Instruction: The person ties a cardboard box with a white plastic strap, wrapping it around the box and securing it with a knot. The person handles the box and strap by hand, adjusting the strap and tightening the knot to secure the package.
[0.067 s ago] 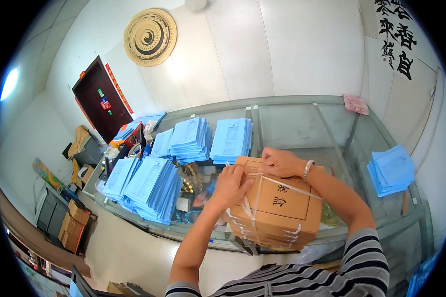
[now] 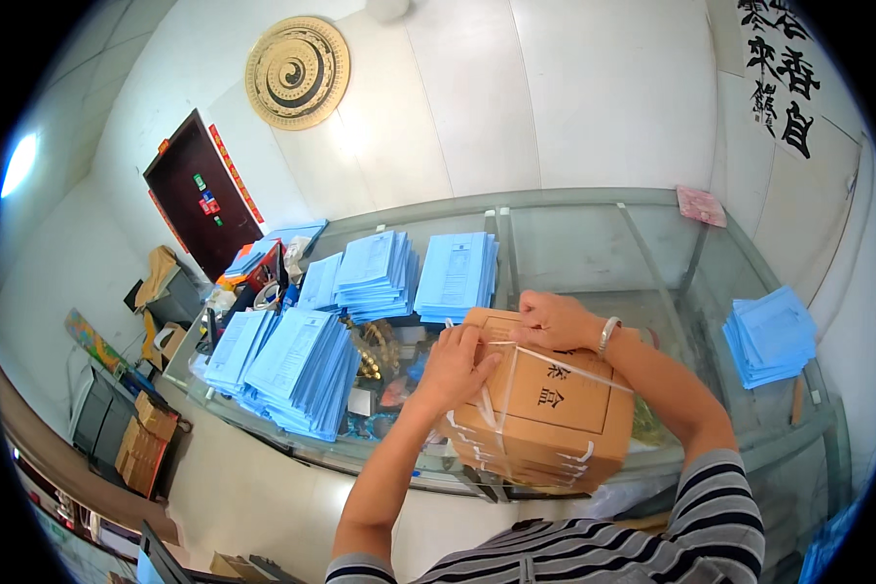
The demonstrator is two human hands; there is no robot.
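A bundle of stacked brown cardboard file boxes [image 2: 545, 414] stands on the glass counter in front of me, bound by white strapping [image 2: 497, 407] that crosses its top. My left hand [image 2: 454, 366] lies at the bundle's left top edge, fingers bent and closed over the strapping, with a bit of white strap poking out above them. On the far part of the top, my right hand [image 2: 556, 321] is closed in a pinch where the strapping runs up to it. Its fingertips are partly hidden.
The glass-topped counter [image 2: 594, 255] carries several piles of blue printed papers [image 2: 300, 368] left of the bundle. Another blue pile [image 2: 771, 336] lies at the right end. A pink packet [image 2: 700, 206] sits at the far right corner. Small items show under the glass.
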